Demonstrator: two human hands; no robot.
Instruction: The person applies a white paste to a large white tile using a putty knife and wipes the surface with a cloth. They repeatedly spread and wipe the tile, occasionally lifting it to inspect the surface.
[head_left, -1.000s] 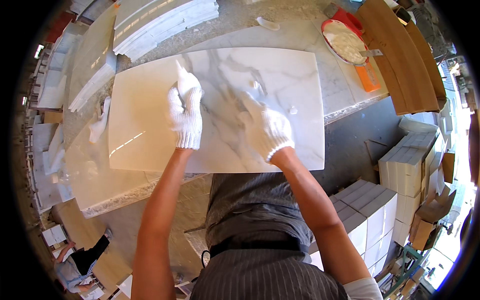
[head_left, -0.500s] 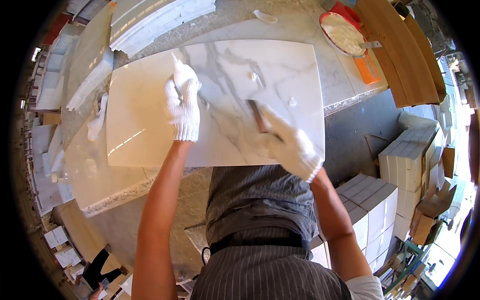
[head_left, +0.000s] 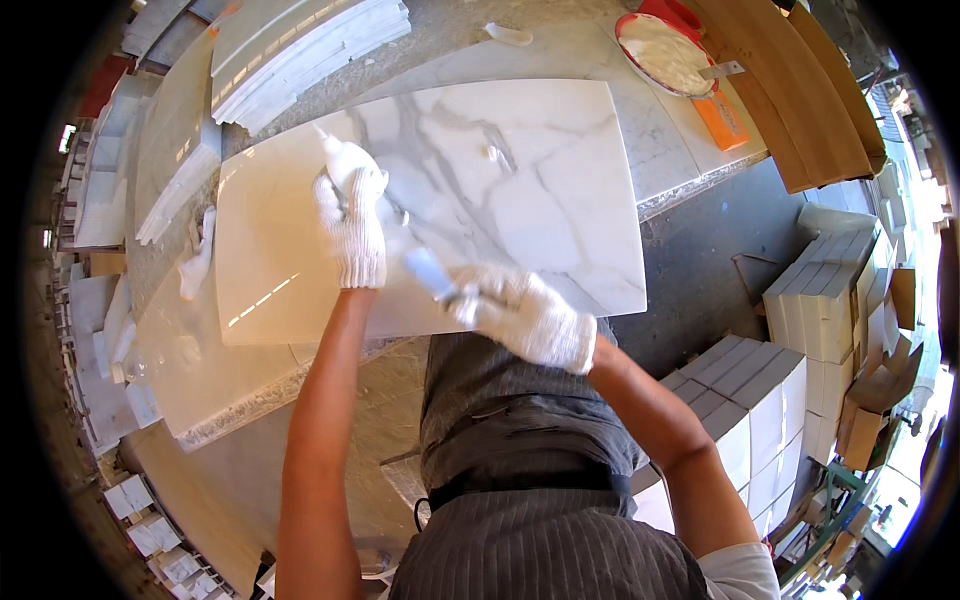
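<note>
A white marble-patterned slab (head_left: 560, 220) with grey veins lies flat in front of me. My left hand (head_left: 352, 235), in a white knit glove, is closed around a white squeeze bottle (head_left: 350, 162) whose pointed nozzle aims up and left, over the slab's left part. Low over the slab's front middle, my gloved right hand (head_left: 530, 318) grips a putty knife (head_left: 430, 273); its blade is blurred and points up-left. A small white dab (head_left: 403, 218) lies just right of my left hand. Another white dab (head_left: 494, 153) sits farther back on the slab.
A red-rimmed bowl of pale paste (head_left: 664, 55) stands at the back right, beside an orange box (head_left: 720, 120) and a cardboard box (head_left: 780, 90). Stacked slabs (head_left: 310, 60) rise at the back left. A white glove (head_left: 198, 255) lies left of the slab. White boxes (head_left: 740, 400) stand at right.
My right hand and the putty knife have swung left and nearer to me. The dab on the slab's right part no longer shows. My left hand has shifted slightly left with the bottle.
</note>
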